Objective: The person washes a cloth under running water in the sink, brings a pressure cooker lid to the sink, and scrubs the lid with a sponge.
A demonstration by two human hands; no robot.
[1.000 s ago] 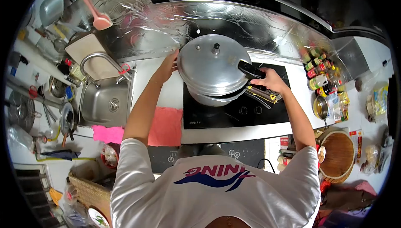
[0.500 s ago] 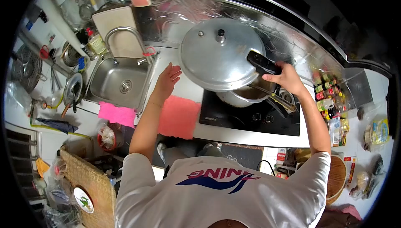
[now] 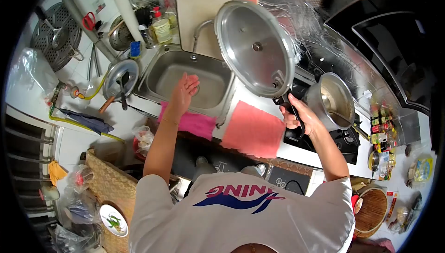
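Note:
My right hand (image 3: 301, 115) is wrapped round the black handle of a large metal pressure cooker lid (image 3: 245, 53). The lid is tilted up with its inner side showing, raised between the sink and the stove. Behind it on the right, the pressure cooker pot (image 3: 330, 99) stands uncovered on the black cooktop (image 3: 347, 148), a long-handled utensil resting inside. My left hand (image 3: 185, 90) hangs empty above the front of the steel sink (image 3: 162, 74), fingers stretched out. Under the lid, a coral cloth (image 3: 254, 130) lies on the counter.
A pink cloth (image 3: 192, 122) hangs at the sink's front edge. The faucet (image 3: 197, 40) and a cutting board (image 3: 185, 12) stand behind the sink, beside a soap bottle (image 3: 162, 29). Several condiment bottles (image 3: 382, 132) line the right side. A plate with green food (image 3: 114, 220) rests at lower left.
The lid has come off above the pot, moved left and been turned so its underside shows. My view has swung left, and my left hand is now over the sink.

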